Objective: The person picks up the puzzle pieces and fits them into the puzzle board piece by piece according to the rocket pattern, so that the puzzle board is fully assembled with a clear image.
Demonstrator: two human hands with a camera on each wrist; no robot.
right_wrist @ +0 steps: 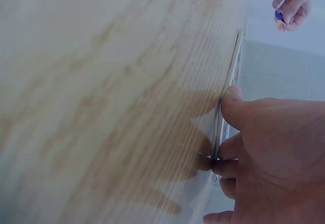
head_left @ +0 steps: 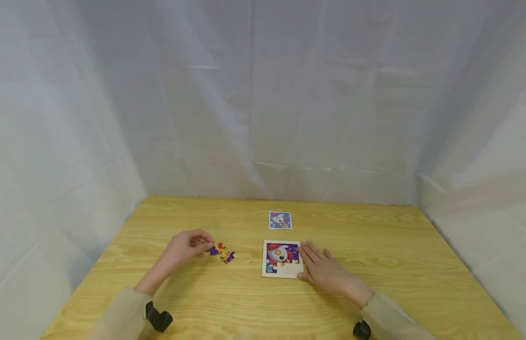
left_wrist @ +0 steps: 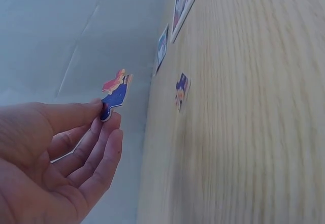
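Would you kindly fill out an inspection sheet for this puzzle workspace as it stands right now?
Surface: wooden table, light grain, no spills seen.
Job's things: puzzle board lies flat, rocket picture partly filled, lower right part bare; lifted puzzle piece is off the table; loose puzzle piece lies on the wood left of the board.
Clutter: reference card lies behind the board, apart from it.
Grippers: left hand pinches the lifted piece; right hand rests flat at the board's right edge, fingers straight.
Cables: nothing seen.
Surroundings: white sheeting hangs on three sides; black wrist mounts on both sleeves.
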